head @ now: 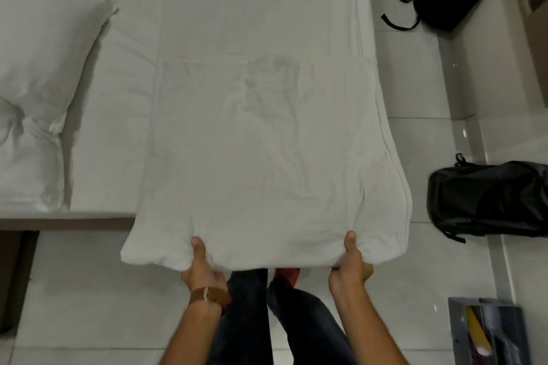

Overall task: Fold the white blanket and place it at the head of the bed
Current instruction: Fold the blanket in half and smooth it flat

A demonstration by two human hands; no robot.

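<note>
At six o'clock, the near edge of the folded white blanket [267, 157] is gripped by the left hand [201, 268] and right hand [351, 265], thumbs on top. Its far half is laid on the bed [237, 9]; a pillow [38, 98] is seen at nine o'clock.

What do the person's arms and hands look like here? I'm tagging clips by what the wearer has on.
Both forearms are bare, with no sleeves in view and no gloves. The left hand has a brown leather strap around its wrist, with a pale loop or buckle on it. The right hand and its wrist carry nothing; no rings are visible on either hand.
</note>
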